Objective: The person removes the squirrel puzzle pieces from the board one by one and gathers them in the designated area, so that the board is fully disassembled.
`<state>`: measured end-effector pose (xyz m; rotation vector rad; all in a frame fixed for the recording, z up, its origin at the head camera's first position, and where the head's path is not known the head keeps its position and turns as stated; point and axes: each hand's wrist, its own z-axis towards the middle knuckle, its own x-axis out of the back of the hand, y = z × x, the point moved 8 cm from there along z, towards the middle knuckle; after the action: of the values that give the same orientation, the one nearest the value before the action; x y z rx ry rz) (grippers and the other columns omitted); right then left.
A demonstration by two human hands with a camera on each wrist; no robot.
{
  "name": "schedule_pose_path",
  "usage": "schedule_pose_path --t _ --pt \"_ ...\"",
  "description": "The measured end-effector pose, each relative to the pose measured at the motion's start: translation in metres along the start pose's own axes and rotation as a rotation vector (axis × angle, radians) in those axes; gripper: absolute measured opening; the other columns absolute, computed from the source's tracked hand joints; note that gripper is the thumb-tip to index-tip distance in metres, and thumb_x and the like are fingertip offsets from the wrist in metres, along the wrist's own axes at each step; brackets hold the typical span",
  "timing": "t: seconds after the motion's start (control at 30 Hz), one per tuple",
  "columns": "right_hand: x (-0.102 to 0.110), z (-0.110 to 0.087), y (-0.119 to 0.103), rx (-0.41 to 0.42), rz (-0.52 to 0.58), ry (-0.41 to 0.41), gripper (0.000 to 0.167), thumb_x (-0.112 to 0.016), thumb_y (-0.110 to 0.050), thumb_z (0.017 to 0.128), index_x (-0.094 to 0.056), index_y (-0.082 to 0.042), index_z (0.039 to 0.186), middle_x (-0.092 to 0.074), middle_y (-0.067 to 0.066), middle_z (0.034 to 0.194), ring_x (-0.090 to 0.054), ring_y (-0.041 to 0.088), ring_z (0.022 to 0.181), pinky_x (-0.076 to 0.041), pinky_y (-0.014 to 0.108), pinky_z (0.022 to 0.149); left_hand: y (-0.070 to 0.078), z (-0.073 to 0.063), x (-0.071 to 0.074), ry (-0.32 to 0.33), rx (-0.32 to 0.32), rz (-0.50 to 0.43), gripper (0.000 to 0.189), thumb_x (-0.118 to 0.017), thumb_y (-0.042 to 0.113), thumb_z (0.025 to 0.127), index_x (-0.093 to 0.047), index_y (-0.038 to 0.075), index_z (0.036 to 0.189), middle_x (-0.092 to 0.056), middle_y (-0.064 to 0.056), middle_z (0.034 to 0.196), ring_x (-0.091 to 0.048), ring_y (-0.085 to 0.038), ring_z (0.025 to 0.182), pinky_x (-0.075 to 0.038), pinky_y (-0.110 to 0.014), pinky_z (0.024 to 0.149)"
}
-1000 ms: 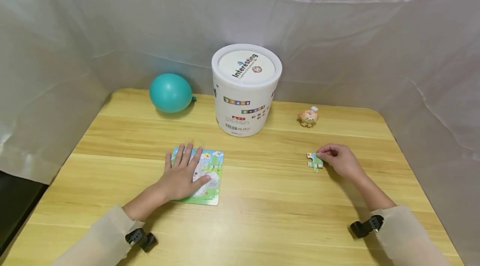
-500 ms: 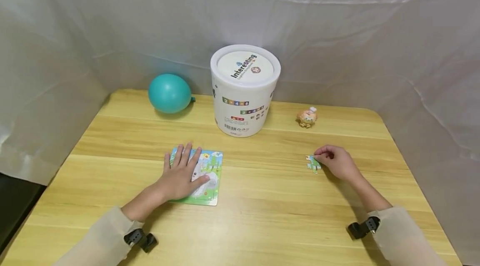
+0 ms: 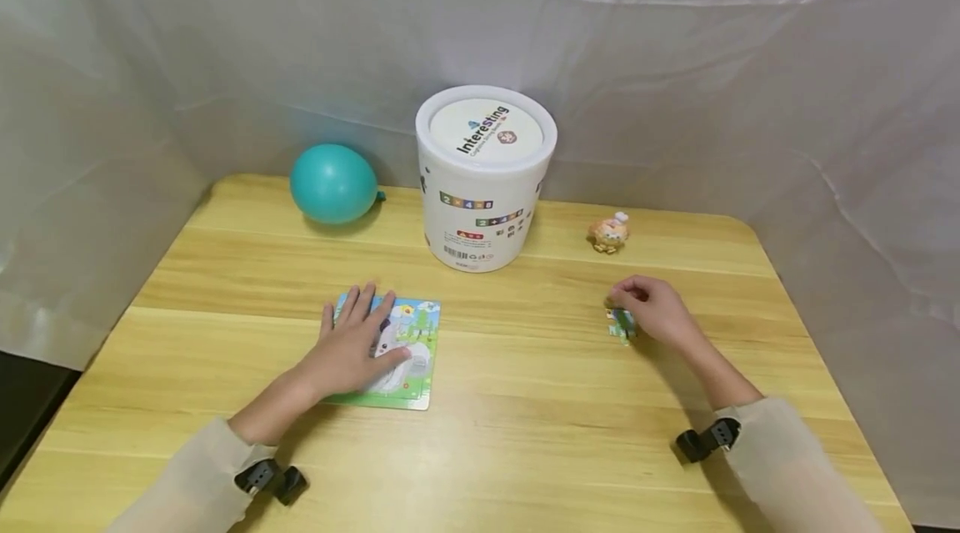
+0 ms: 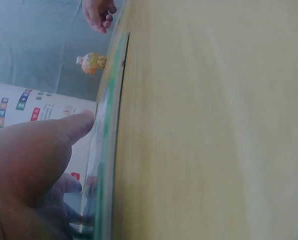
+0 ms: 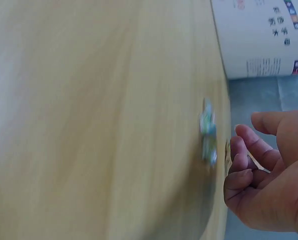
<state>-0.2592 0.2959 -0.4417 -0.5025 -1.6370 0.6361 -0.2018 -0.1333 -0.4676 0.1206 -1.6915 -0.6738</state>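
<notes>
- Wood-grain tabletop, yellowish, carries everything; far corners rounded.
- L hand: flat, fingers spread, palm down on puzzle board; thumb reaches across its printed grey animal.
- Board lies L of centre, closer to L edge than R edge; its R side + both R corners show, rest partly under hand.
- R hand: relaxed, fingers loosely curled, thumb apart from fingertips in R wrist view; sits just above puzzle pc.
- Puzzle pc: on table, toward R edge, approx. level w/ board's upper part; green/blue print, partly hidden by fingers in head view, blurred in R wrist view.
- White bucket, lidded, upright nr middle of far edge; lid reads "Interesting".
- Teal balloon nr far L corner, knot pointing toward bucket.
- Orange figurine, white top, nr far edge btwn bucket & far R corner.
- Grey cloth hangs behind far edge.
- Beige sleeves, black device at each cuff.
</notes>
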Motion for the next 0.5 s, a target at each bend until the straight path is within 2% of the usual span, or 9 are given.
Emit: schedule_pose_path --t 0.23,0.43,0.5 --pt "-0.022 0.012 -0.04 0.039 0.09 -0.026 0.031 -0.058 -0.028 0.106 -0.069 -0.001 0.116 -0.068 0.016 0.097 -0.057 0.024 0.076 -0.047 0.032 0.065 -0.01 -0.006 0.014 0.006 0.006 -0.023 0.091 -0.064 0.05 0.098 -0.022 -0.002 0.16 -0.007 -0.034 0.164 0.001 -0.054 0.151 -0.003 -0.073 0.115" --pt "-0.056 0.021 -0.083 0.07 0.178 -0.064 0.024 -0.064 -0.022 0.102 -0.07 -0.003 0.115 -0.07 0.015 0.095 -0.063 0.03 0.077 -0.05 0.029 0.058 -0.018 -0.015 0.024 -0.013 0.019 -0.018 0.088 -0.06 0.051 0.1 -0.022 0.0 0.161 -0.005 -0.035 0.164 0.001 -0.055 0.15 -0.003 -0.074 0.114" --pt "-0.069 0.023 -0.097 0.085 0.197 -0.085 0.021 -0.064 -0.02 0.102 -0.07 -0.004 0.114 -0.07 0.013 0.095 -0.064 0.03 0.08 -0.052 0.03 0.061 -0.022 -0.017 0.025 -0.021 0.019 -0.03 0.087 -0.059 0.05 0.101 -0.021 0.0 0.161 -0.004 -0.035 0.164 0.002 -0.055 0.15 -0.002 -0.075 0.114"
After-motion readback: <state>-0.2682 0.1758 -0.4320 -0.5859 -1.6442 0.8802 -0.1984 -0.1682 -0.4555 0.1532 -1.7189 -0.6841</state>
